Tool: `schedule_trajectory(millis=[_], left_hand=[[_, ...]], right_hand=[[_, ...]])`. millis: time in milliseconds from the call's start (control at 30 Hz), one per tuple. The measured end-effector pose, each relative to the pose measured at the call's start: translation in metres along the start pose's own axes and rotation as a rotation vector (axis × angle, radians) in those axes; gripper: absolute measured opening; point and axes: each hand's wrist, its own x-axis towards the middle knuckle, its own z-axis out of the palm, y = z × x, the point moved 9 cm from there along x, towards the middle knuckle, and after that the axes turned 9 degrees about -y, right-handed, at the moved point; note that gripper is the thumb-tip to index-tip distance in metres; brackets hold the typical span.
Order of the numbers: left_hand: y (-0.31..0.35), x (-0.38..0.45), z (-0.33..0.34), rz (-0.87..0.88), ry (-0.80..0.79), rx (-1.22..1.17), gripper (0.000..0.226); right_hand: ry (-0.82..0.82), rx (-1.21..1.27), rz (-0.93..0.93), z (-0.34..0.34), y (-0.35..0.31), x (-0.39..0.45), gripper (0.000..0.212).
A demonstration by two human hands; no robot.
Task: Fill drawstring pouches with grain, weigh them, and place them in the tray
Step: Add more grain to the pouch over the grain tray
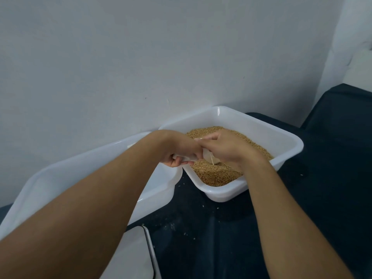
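Gripping the white pouch (pixel 189 158) with left hand (pixel 181 152), fingers curling round the cloth. Pinching the same pouch with right hand (pixel 225 148) just at 3 o'clock of the left, drawstring (pixel 211 158) dangling between. Hovering over the near left corner of the white tub (pixel 281 137) of brown grain (pixel 213 174). Sitting at 9 o'clock, touching the tub: white tray (pixel 80 164). Lying at 6 o'clock on the dark tablecloth (pixel 322 158): white scale (pixel 130 254), partly cropped.

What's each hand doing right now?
Left hand: grips the white pouch.
Right hand: holds the same pouch over the grain.
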Motion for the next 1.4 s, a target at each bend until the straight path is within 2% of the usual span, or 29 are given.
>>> schedule_trajectory(millis=[300,433,500,600,733,933,1033,1133,1233,1400], left_hand=[[0.002,-0.005,0.003,-0.014,-0.010,0.039,0.004],[0.003,-0.007,0.003,-0.008,-0.018,0.066,0.014],[0.003,-0.008,0.005,-0.006,-0.015,0.066,0.010],[0.003,-0.008,0.005,0.007,0.005,0.048,0.013],[0.002,-0.011,0.006,0.019,0.021,0.019,0.006],[-0.009,-0.009,0.009,0.086,0.107,-0.060,0.019],[-0.015,-0.009,0.012,0.098,0.097,-0.137,0.018],[-0.012,-0.013,0.014,0.106,0.067,-0.149,0.009],[-0.011,-0.016,0.011,0.096,0.075,-0.136,0.021],[-0.015,-0.016,0.005,0.127,0.151,-0.168,0.024]], right_hand=[[0.019,-0.109,-0.057,-0.008,-0.004,-0.003,0.025],[0.002,-0.255,-0.024,-0.007,-0.001,-0.003,0.036],[0.018,-0.265,-0.034,-0.008,-0.004,-0.004,0.039],[0.041,-0.193,-0.078,-0.009,-0.011,-0.004,0.036],[0.037,-0.230,-0.086,-0.007,-0.013,-0.004,0.036],[0.135,-0.215,-0.151,-0.011,-0.023,-0.001,0.025],[0.096,-0.288,-0.079,-0.005,-0.014,0.002,0.032],[0.051,-0.411,-0.023,0.001,-0.010,0.004,0.048],[0.107,-0.489,-0.015,-0.004,-0.014,0.005,0.055],[0.165,-0.410,-0.123,-0.009,-0.028,0.001,0.034]])
